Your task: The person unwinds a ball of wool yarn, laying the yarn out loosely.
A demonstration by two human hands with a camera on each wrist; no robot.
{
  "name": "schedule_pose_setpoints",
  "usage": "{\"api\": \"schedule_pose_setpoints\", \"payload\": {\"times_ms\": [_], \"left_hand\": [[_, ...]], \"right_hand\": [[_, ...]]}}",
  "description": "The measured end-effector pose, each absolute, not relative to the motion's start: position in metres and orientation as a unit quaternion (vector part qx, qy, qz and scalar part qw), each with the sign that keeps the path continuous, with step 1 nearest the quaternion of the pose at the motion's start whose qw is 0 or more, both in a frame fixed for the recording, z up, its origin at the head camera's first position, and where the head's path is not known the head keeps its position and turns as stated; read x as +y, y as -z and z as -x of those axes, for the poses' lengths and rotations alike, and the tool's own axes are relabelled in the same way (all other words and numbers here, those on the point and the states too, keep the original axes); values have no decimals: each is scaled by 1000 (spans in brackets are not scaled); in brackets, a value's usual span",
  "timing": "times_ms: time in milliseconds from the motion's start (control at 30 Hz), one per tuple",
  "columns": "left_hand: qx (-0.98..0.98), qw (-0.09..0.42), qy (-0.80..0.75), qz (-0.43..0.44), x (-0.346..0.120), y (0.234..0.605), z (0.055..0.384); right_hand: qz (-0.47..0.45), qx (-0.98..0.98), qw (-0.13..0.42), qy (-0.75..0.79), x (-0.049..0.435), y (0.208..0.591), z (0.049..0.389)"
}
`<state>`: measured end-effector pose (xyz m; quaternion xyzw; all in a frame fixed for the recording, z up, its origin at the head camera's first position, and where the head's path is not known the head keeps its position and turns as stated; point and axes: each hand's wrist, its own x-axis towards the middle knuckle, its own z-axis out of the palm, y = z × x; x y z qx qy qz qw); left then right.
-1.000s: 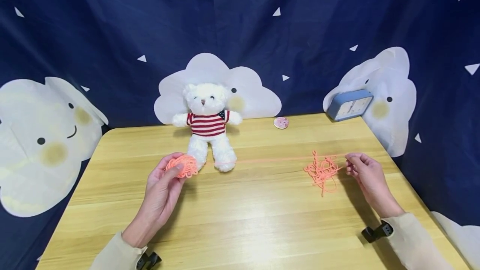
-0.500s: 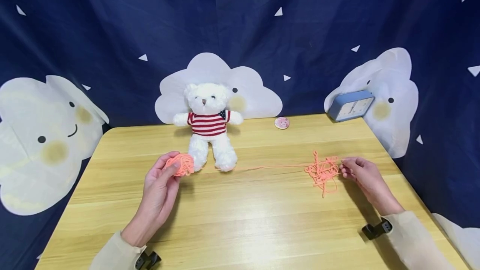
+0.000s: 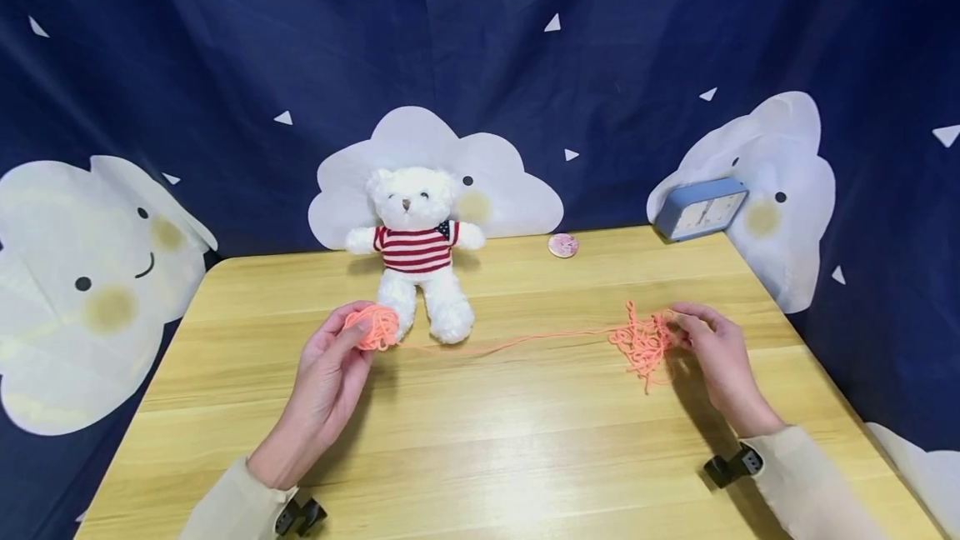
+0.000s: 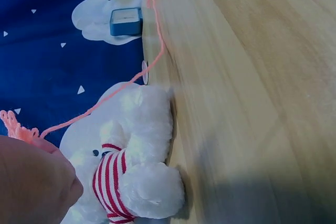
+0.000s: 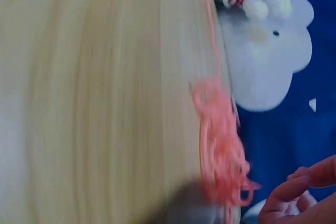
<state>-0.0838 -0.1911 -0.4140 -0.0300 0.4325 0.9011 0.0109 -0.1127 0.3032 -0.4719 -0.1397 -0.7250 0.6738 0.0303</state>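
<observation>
My left hand (image 3: 328,377) holds a small wound bundle of coral yarn (image 3: 372,327), thumb across its front, above the table by the white teddy bear's (image 3: 416,255) feet. From the bundle a slack strand (image 3: 525,337) runs right to a loose yarn tangle (image 3: 641,346) on the table. At the tangle's right edge is my right hand (image 3: 716,357), fingers loosely bent, their tips overlapping the outer loops in the head view. The right wrist view shows these fingers (image 5: 289,192) beside the tangle with no strand between them. The left wrist view mostly hides the bundle behind the hand.
The bear, in a red-striped sweater, sits toward the back of the wooden table (image 3: 480,440). A round pink badge (image 3: 563,245) lies near the back edge, and a blue clock (image 3: 701,209) stands at the back right corner. A dark blue curtain (image 3: 480,40) hangs behind.
My right hand has let go of the strand it pinched and moved left onto the tangle's edge. The strand, formerly taut, now sags. The left hand has barely moved, still holding the bundle.
</observation>
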Motion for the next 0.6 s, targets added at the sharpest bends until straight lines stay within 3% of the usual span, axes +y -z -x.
{"api": "schedule_pose_setpoints", "payload": {"times_ms": [167, 600], "left_hand": [[428, 17, -903, 18, -190, 414, 84], [419, 36, -907, 10, -183, 413, 85]], "right_hand": [[74, -700, -3, -710, 268, 467, 110], [-133, -648, -257, -705, 155, 475, 128]]}}
